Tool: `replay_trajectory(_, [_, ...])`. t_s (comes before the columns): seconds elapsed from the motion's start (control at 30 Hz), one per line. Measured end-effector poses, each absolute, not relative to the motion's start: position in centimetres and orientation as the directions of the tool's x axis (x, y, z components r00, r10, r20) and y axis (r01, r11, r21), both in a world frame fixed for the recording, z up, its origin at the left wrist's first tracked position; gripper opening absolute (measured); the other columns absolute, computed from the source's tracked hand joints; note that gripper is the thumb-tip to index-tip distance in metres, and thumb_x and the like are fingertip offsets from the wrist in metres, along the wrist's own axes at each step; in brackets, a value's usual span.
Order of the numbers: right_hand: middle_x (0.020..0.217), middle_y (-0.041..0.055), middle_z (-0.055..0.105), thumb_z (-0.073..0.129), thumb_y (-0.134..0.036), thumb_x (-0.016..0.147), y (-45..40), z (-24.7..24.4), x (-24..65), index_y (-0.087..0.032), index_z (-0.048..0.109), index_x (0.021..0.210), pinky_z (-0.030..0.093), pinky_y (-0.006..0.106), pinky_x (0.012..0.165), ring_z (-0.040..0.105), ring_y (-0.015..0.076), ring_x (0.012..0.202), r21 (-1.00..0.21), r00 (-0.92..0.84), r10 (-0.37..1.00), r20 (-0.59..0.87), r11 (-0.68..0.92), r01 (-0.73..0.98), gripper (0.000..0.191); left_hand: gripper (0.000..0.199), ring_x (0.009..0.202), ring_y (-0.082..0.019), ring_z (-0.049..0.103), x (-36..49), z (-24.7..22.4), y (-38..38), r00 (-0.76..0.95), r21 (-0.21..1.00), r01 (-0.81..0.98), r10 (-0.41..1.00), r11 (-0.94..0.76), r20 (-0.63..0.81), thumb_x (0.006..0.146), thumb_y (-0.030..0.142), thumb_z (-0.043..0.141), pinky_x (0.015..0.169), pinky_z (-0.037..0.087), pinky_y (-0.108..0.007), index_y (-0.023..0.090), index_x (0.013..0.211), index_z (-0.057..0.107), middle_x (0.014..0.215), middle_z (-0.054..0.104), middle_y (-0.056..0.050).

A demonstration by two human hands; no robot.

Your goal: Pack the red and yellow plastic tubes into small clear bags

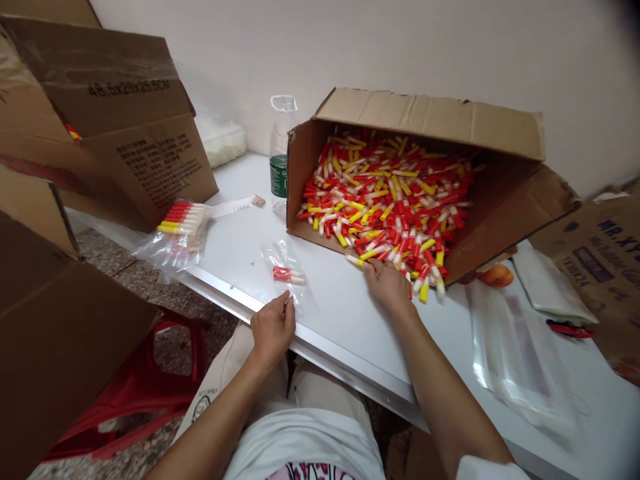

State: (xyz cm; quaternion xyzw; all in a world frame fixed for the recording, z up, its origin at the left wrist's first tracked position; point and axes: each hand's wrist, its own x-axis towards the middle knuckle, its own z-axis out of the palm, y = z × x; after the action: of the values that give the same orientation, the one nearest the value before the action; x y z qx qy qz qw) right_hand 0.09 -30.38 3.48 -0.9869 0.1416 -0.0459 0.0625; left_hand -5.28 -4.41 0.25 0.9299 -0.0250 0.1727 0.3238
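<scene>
My left hand (274, 330) is closed at the table's front edge, its fingertips pinching the near end of a small clear plastic bag (283, 250). A few red-and-white tubes (289, 275) lie in that bag. My right hand (389, 287) is at the mouth of a cardboard box tipped on its side (435, 123). Its fingers are closed at one end of a yellow-and-white tube (355, 261); the palm side is hidden. Loose red, yellow and white tubes (385, 193) fill the box and spill onto the white table (345, 320).
Left, a filled clear bag of tubes (185, 223) sits at the table edge beside a large carton (150, 133). A plastic bottle with a green label (279, 173) stands behind. Flat clear bags (515, 353) lie at right, near another carton (605, 253). A red stool (145, 373) is below.
</scene>
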Motion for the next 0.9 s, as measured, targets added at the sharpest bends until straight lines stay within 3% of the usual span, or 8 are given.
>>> replay_trajectory(0.17, [0.107,0.0157,0.064,0.024,-0.038,0.094,-31.0,4.7,1.0,-0.02,0.046,0.133,0.042,0.04,0.08,0.06,0.0289,0.097,-0.102,0.936,-0.347,0.062,-0.935,-0.34,0.048,0.033,0.07,-0.017,0.066,-5.3,0.3,-4.6,0.946,0.607,-0.153,0.062,-0.78,0.319,0.089,0.032,0.046,0.065,0.046,-0.027,0.015,0.107,0.068,0.085,0.073,-0.007])
replay_trajectory(0.33, [0.101,0.0184,0.064,0.033,-0.032,0.092,-30.9,4.8,2.1,-0.014,0.058,0.114,0.043,0.038,0.075,0.061,0.0297,0.093,-0.062,0.929,-0.368,0.048,-0.929,-0.365,0.038,0.033,0.07,-0.018,0.066,-5.5,0.3,-4.9,0.951,0.618,-0.165,0.043,-0.769,0.307,0.089,0.032,0.046,0.065,0.046,-0.027,0.015,0.108,0.067,0.087,0.073,-0.006])
replay_trajectory(0.47, [0.097,0.0122,0.066,0.048,-0.028,0.084,-30.7,4.4,0.9,-0.014,0.047,0.124,0.045,0.035,0.074,0.062,0.0227,0.082,-0.36,0.9,-0.391,0.191,-0.881,-0.307,0.042,0.032,0.073,-0.018,0.067,-5.5,0.1,-5.1,0.944,0.614,-0.181,0.039,-0.768,0.327,0.089,0.03,0.046,0.066,0.046,-0.027,0.015,0.107,0.067,0.09,0.073,-0.006])
replay_trajectory(0.57, [0.091,0.0041,0.067,0.053,-0.029,0.082,-28.6,4.6,-2.9,-0.02,0.048,0.122,0.05,0.03,0.069,0.062,0.0157,0.071,-0.648,0.913,-0.256,0.318,-0.761,0.012,0.042,0.032,0.068,-0.016,0.066,-5.4,0.0,-5.5,0.935,0.609,-0.192,0.044,-0.769,0.352,0.088,0.031,0.047,0.064,0.045,-0.026,0.015,0.107,0.068,0.084,0.073,-0.006])
replay_trajectory(0.63, [0.093,0.0032,0.067,0.054,-0.029,0.084,-26.4,4.8,-6.0,-0.022,0.054,0.112,0.052,0.027,0.069,0.063,0.0137,0.074,-0.701,0.909,-0.065,0.412,-0.659,0.271,0.029,0.032,0.065,-0.015,0.065,-5.3,0.2,-5.7,0.931,0.601,-0.192,0.049,-0.776,0.361,0.088,0.032,0.048,0.062,0.044,-0.026,0.015,0.106,0.068,0.08,0.072,-0.005])
replay_trajectory(0.7, [0.099,0.0035,0.067,0.054,-0.022,0.085,-24.1,4.7,-8.4,-0.023,0.055,0.112,0.053,0.026,0.075,0.064,0.0132,0.083,-0.634,0.859,0.131,0.495,-0.621,0.46,0.027,0.032,0.063,-0.016,0.064,-5.3,0.5,-6.0,0.928,0.588,-0.188,0.054,-0.787,0.368,0.088,0.034,0.048,0.061,0.044,-0.026,0.015,0.105,0.068,0.077,0.072,-0.004])
replay_trajectory(0.8, [0.112,0.0081,0.065,0.048,-0.011,0.086,-21.9,3.6,-9.7,-0.02,0.052,0.119,0.052,0.029,0.085,0.062,0.0153,0.1,-0.363,0.694,0.371,0.617,-0.648,0.669,0.034,0.032,0.065,-0.016,0.065,-5.6,0.8,-6.1,0.923,0.575,-0.197,0.047,-0.794,0.382,0.089,0.034,0.047,0.061,0.045,-0.026,0.015,0.103,0.068,0.078,0.072,-0.005])
replay_trajectory(0.9, [0.107,0.0122,0.065,0.046,-0.008,0.087,-21.1,1.9,-8.8,-0.017,0.056,0.115,0.054,0.033,0.078,0.062,0.0186,0.092,-0.098,0.655,0.422,0.627,-0.792,0.603,0.031,0.033,0.067,-0.017,0.066,-6.1,0.8,-6.2,0.929,0.578,-0.233,-0.004,-0.782,0.37,0.089,0.033,0.047,0.063,0.047,-0.027,0.013,0.106,0.067,0.083,0.072,-0.006])
